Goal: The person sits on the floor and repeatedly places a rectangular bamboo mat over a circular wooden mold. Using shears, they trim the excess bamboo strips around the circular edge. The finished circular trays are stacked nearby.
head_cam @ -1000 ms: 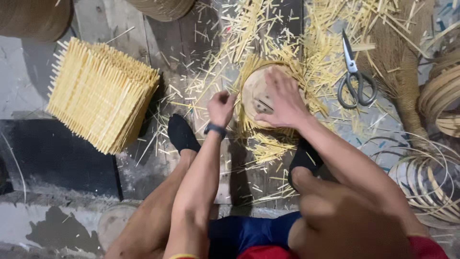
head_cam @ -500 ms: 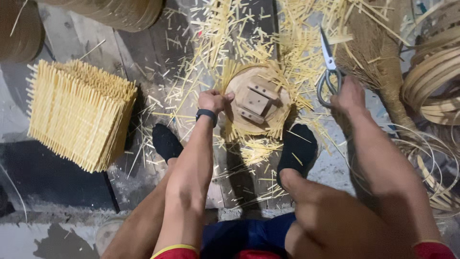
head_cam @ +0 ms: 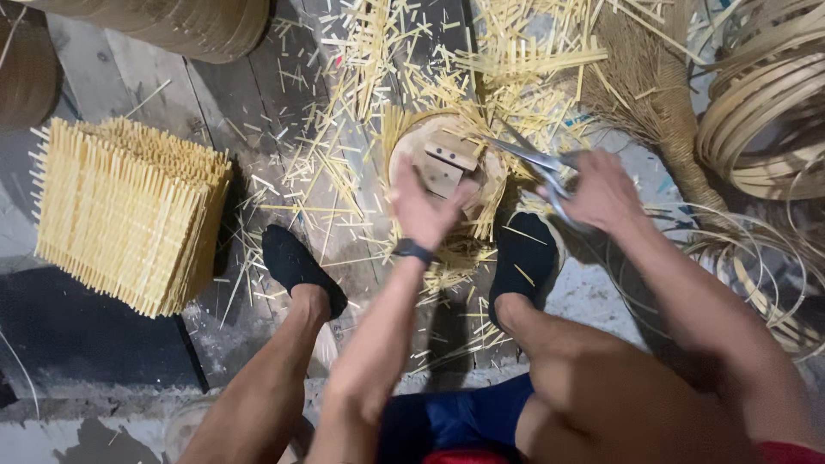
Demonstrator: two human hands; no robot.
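- Since half a second ago, the scissors [head_cam: 537, 167] have been lifted off the floor at the right of the disc [head_cam: 443, 163] and are now held in the right hand [head_cam: 601, 193]; a second ago that hand was pressed on the disc.
- Right hand: closed around the scissors' handles, just right of the disc, above the right foot [head_cam: 524, 258].
- Scissors: the grey blades are seen pointing up and left, their tips over the disc's upper right edge; whether the blades touch the disc cannot be told.
- Left hand [head_cam: 421, 206]: open, fingers spread, palm facing away, held over the near edge of the disc; contact with it cannot be told because of blur. A dark wristband [head_cam: 412, 251] is worn on the wrist.
- Disc: a round wooden piece with two small wooden blocks [head_cam: 447, 163] on its face, ringed by upright yellow sticks, standing on the floor between and just beyond the two feet.
- Left foot [head_cam: 296, 266]: in a black sock, set down and left of the disc.
- Cut sticks [head_cam: 361, 129] are scattered on the floor all around the disc, thickest above and to its left.
- Woven panels [head_cam: 129, 215]: a stack of yellow stick panels lies well to the left of the disc.
- Coils [head_cam: 765, 103]: bundles of bent strips lie far right of the disc, with thin hoops [head_cam: 756, 275] below them.
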